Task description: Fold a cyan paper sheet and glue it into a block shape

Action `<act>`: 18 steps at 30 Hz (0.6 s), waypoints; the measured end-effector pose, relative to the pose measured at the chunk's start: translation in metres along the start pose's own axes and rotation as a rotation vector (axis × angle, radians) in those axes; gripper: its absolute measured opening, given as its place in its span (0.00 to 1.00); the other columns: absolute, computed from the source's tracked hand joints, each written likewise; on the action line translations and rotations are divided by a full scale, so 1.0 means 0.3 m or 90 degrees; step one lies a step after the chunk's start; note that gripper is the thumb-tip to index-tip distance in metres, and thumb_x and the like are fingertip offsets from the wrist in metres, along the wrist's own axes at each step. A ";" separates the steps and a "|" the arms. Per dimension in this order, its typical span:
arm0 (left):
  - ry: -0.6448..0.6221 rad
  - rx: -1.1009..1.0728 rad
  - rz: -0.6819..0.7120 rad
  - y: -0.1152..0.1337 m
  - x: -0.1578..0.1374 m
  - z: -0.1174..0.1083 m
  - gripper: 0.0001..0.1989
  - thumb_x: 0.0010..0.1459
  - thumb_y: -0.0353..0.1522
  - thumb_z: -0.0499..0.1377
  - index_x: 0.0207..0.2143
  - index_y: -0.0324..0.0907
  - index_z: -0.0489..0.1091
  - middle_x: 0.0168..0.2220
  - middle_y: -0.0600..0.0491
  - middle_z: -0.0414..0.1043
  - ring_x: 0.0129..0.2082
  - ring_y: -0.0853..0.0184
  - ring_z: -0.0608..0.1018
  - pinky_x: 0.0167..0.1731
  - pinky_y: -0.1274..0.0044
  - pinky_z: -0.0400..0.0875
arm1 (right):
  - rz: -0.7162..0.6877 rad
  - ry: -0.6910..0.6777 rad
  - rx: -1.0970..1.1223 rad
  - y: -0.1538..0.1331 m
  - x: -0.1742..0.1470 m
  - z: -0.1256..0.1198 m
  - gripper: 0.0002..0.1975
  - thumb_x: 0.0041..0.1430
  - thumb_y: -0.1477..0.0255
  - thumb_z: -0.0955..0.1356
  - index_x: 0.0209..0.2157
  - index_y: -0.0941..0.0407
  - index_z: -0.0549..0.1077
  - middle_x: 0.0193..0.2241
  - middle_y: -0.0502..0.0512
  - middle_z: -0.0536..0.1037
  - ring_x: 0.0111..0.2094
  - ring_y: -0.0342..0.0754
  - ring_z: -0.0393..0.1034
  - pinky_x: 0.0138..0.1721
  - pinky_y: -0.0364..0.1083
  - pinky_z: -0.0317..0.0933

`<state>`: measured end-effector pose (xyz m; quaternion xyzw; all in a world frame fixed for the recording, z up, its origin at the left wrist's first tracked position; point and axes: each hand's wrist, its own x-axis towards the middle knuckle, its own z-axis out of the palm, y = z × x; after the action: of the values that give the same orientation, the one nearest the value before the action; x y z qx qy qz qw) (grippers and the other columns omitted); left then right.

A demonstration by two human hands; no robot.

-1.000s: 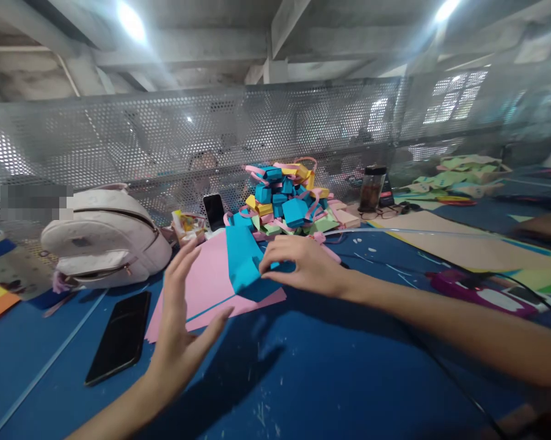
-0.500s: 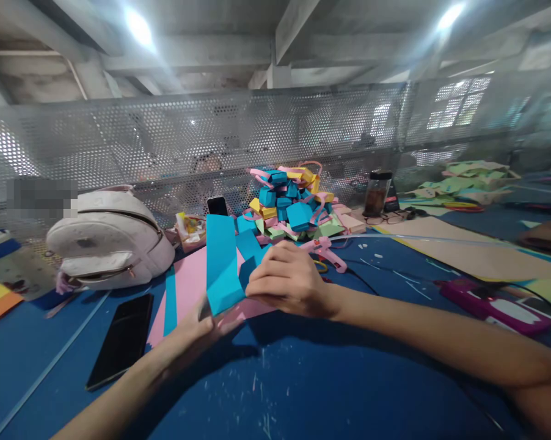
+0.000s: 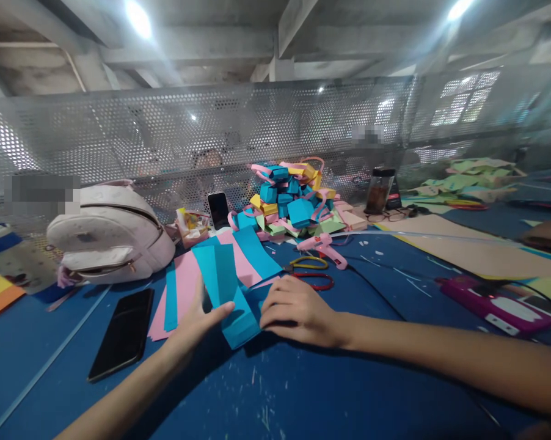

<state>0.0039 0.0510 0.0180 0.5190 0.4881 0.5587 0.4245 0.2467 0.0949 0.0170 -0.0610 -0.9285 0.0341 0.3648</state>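
Note:
Between my hands is a folded piece of blue paper (image 3: 242,321), bent into box-like panels with one flap standing up on the left. My left hand (image 3: 206,311) grips its left side, thumb in front and fingers hidden behind. On the right, my right hand (image 3: 291,311) pinches the paper's right edge with curled fingers. Behind the folded paper lie pink sheets (image 3: 184,278) with blue strips (image 3: 257,250) on them. Scissors with yellow and red handles (image 3: 313,281) rest just beyond my right hand, beside a pink glue gun (image 3: 322,245).
A heap of small coloured paper boxes (image 3: 298,198) stands at the back. To the left are a black phone (image 3: 121,333), a white backpack (image 3: 113,238) and a bottle (image 3: 21,263). A magenta power strip (image 3: 499,305) and large card sheets (image 3: 468,247) lie at right.
The folded blue paper has come down and turned, tilting its standing flap. My left thumb now presses on its front. The scissors and the blue strip behind are more exposed.

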 end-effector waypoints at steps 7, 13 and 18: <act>-0.003 0.001 -0.051 -0.023 -0.008 -0.014 0.51 0.47 0.41 0.71 0.67 0.53 0.45 0.57 0.42 0.69 0.54 0.45 0.74 0.56 0.52 0.65 | 0.200 -0.072 0.008 -0.045 -0.111 -0.119 0.14 0.63 0.64 0.68 0.49 0.53 0.71 0.47 0.56 0.76 0.48 0.52 0.66 0.51 0.52 0.58; 0.027 -0.033 -0.078 0.003 -0.023 -0.008 0.47 0.49 0.40 0.71 0.66 0.60 0.47 0.61 0.50 0.65 0.59 0.46 0.70 0.59 0.54 0.63 | 0.625 0.166 -0.024 0.109 -0.317 -0.242 0.18 0.61 0.52 0.64 0.37 0.52 0.69 0.40 0.57 0.74 0.44 0.56 0.71 0.46 0.55 0.65; 0.066 -0.076 -0.111 -0.003 -0.025 0.001 0.42 0.50 0.43 0.69 0.64 0.56 0.54 0.56 0.49 0.70 0.60 0.46 0.68 0.57 0.56 0.66 | 0.712 0.216 0.000 0.290 -0.399 -0.258 0.29 0.52 0.45 0.66 0.42 0.55 0.69 0.45 0.65 0.75 0.48 0.61 0.70 0.44 0.55 0.67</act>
<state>0.0049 0.0437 0.0159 0.4189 0.5187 0.5739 0.4756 0.3942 0.1660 -0.0165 -0.5464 -0.6840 0.2111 0.4348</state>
